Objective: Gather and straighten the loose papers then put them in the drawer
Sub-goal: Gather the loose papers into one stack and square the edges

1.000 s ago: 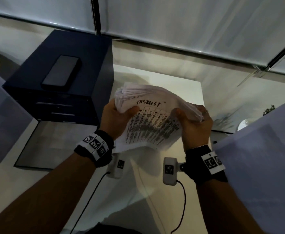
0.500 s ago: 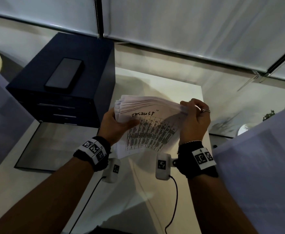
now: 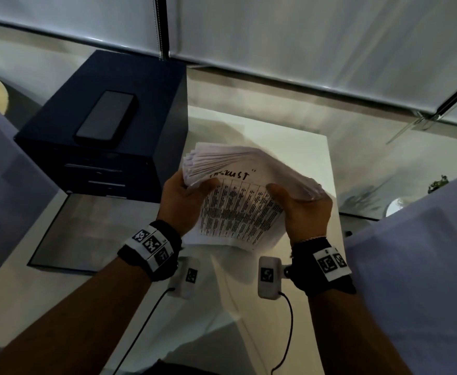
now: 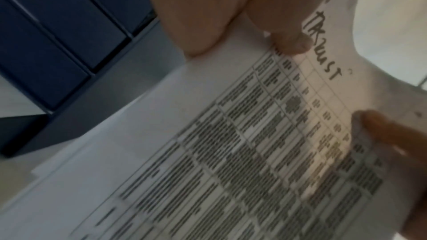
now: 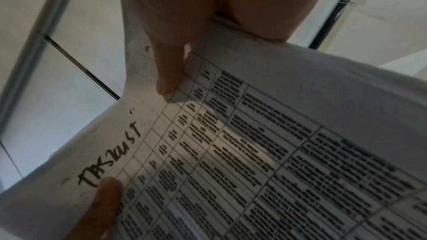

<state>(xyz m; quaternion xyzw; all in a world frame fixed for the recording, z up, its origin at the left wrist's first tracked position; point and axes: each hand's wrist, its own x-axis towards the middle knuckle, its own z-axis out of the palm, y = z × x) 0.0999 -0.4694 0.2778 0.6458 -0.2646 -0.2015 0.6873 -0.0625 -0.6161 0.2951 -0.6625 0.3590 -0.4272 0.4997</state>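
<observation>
Gripping the paper stack (image 3: pixel 238 201) at either side, both hands raised; left hand (image 3: pixel 184 204), right hand (image 3: pixel 305 212), thumbs on top.

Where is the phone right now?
In the head view the phone lies flat on top of the dark drawer unit, at upper left, left of the paper stack held in both hands.
</observation>
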